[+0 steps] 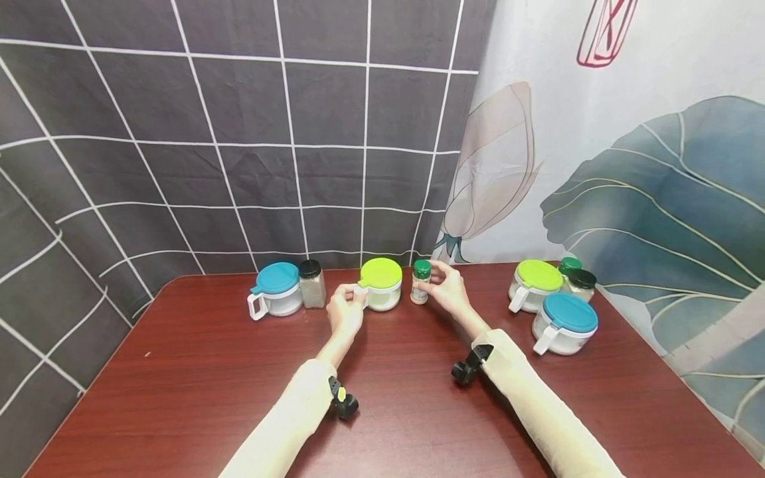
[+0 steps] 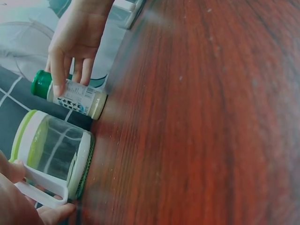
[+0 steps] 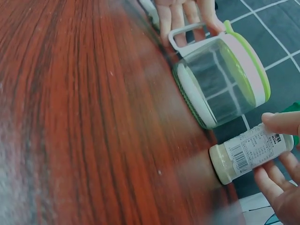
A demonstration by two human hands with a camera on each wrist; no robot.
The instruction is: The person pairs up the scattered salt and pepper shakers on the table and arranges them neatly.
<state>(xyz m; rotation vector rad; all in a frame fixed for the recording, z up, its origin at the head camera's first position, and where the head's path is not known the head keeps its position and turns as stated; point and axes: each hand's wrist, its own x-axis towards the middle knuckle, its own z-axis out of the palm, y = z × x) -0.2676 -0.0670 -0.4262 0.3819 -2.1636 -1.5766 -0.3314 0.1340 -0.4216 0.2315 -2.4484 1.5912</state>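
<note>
Near the back edge of the table stands a glass seasoning jar (image 1: 385,297) with a lime-green lid and a white handle. My left hand (image 1: 346,312) holds that handle (image 3: 185,49), thumb near the lid and fingers around the grip. Just right of the jar is a small spice bottle (image 1: 420,284) with a green cap and a printed label. Thumb and fingers of my right hand (image 1: 449,293) pinch the bottle on opposite sides near its top. In the right wrist view, pale contents show at the base of both the bottle and the jar.
To the left stand a blue-lidded jar (image 1: 279,292) and a black-capped shaker (image 1: 312,285). At the right are a lime-lidded jar (image 1: 532,285), a blue-lidded jar (image 1: 564,325), a green-capped bottle (image 1: 570,264) and a black-capped shaker (image 1: 581,284). Behind the table (image 1: 406,411) hang curtains.
</note>
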